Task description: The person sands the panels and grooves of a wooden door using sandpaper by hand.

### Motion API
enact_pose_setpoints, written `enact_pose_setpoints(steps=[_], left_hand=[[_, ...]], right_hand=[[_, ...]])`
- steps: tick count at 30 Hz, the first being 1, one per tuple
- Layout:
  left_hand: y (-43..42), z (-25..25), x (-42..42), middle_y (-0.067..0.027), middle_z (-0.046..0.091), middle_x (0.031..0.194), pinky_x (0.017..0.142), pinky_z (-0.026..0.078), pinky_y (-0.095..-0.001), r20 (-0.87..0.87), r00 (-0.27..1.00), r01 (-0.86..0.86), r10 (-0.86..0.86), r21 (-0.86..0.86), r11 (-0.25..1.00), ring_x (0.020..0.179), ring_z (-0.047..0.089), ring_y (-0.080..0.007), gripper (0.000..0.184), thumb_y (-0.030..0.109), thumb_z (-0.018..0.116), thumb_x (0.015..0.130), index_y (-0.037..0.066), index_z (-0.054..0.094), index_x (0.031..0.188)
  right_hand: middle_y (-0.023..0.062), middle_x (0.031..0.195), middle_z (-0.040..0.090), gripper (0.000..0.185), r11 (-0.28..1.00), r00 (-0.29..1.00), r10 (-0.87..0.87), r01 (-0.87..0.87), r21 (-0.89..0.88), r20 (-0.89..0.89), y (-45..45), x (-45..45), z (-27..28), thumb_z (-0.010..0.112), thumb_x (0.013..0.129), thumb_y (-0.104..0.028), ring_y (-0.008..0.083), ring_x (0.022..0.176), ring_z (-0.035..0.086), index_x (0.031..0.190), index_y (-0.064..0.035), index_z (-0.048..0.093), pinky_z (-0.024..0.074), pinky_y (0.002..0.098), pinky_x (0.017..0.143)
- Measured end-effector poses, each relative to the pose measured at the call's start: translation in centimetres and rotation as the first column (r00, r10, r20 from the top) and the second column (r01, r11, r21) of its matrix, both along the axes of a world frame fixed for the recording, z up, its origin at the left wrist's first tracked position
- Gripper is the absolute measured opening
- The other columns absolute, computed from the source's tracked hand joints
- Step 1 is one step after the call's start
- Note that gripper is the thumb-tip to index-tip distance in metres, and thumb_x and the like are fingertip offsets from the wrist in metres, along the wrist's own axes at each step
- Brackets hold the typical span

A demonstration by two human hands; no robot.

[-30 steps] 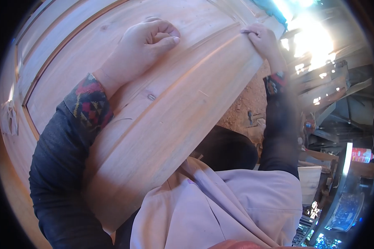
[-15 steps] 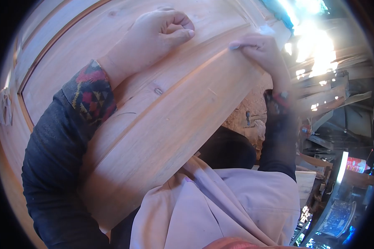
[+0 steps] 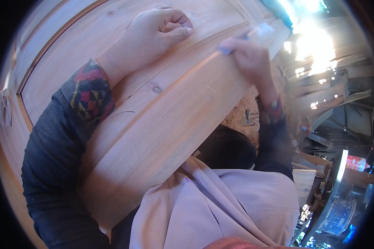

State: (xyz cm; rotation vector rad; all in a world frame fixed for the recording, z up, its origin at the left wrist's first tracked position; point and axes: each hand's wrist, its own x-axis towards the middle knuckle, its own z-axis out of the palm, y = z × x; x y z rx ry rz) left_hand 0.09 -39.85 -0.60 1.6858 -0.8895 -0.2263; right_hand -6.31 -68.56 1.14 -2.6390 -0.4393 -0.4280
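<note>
A large pale wooden panel (image 3: 166,120), like a door with grooved mouldings, lies across my lap. My left hand (image 3: 158,33) rests on its upper part, the fingers curled in and the thumb close to them; nothing shows between them. Over the panel's right end is my right hand (image 3: 249,56), blurred by motion. Its fingers are bent around something I cannot make out. A whitish, blurred patch (image 3: 264,31) shows just beyond its knuckles. A small dark knot (image 3: 157,89) marks the wood between my hands and me.
Brown ground (image 3: 243,110) shows below the panel's right edge, with a small dark object (image 3: 247,116) on it. Wood offcuts (image 3: 328,101) are piled at the right. A red-labelled container (image 3: 355,163) and a blue-and-white tub (image 3: 336,218) stand at the lower right. Strong light glares at the upper right.
My right hand has moved a little left and down along the panel, with its forearm following. My left hand has hardly moved, and the panel lies as before.
</note>
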Motion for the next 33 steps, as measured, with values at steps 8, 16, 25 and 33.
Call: enact_pose_setpoints(steps=[8, 16, 25, 33], left_hand=[[0.0, 1.0, -0.3, -0.0097, 0.064, 0.088, 0.080, 0.047, -0.0323, 0.110, 0.990, -0.089, 0.088, 0.005, 0.996, 0.085, 0.059, -0.0211, 0.020, 0.019, 0.062, 0.088, 0.001, 0.066, 0.097], [0.0, 0.0, 0.5, -0.0186, 0.065, 0.086, 0.075, 0.049, -0.0393, 0.202, 0.975, -0.079, 0.091, -0.063, 0.995, 0.081, 0.062, -0.0295, 0.019, 0.016, 0.063, 0.085, -0.001, 0.067, 0.092], [0.0, 0.5, 0.0, -0.0204, 0.067, 0.090, 0.076, 0.050, -0.0385, 0.150, 0.981, -0.117, 0.123, -0.054, 0.992, 0.084, 0.064, -0.0306, 0.020, 0.017, 0.061, 0.085, -0.001, 0.068, 0.089], [0.1, 0.8, 0.4, -0.0186, 0.068, 0.087, 0.074, 0.051, -0.0371, 0.178, 0.976, -0.132, 0.127, 0.016, 0.991, 0.082, 0.065, -0.0289, 0.022, 0.019, 0.060, 0.085, 0.000, 0.069, 0.090]], right_hand=[[0.0112, 0.092, 0.073, 0.020, 0.996, 0.996, -0.086, 0.086, 0.024, -0.004, 1.2, -0.7, 0.4, 0.054, 0.087, -0.007, 0.0173, 0.085, 0.071, 0.094, -0.0024, 0.073, 0.0545, 0.0283, 0.082], [0.0107, 0.089, 0.073, 0.017, 0.965, 0.965, -0.259, 0.256, 0.064, 0.040, -2.3, 1.5, -1.4, 0.057, 0.084, -0.006, 0.0186, 0.078, 0.071, 0.088, -0.0047, 0.073, 0.0562, 0.0300, 0.076], [0.0108, 0.087, 0.071, 0.016, 0.979, 0.981, -0.194, 0.193, 0.073, 0.012, -0.6, 0.6, -0.6, 0.056, 0.083, -0.004, 0.0249, 0.077, 0.069, 0.085, -0.0066, 0.071, 0.0554, 0.0321, 0.070], [0.0120, 0.086, 0.071, 0.022, 0.998, 0.998, -0.061, 0.060, 0.027, 0.017, 3.0, -2.1, -0.2, 0.054, 0.083, -0.002, 0.0256, 0.082, 0.069, 0.093, -0.0072, 0.073, 0.0548, 0.0331, 0.076]])
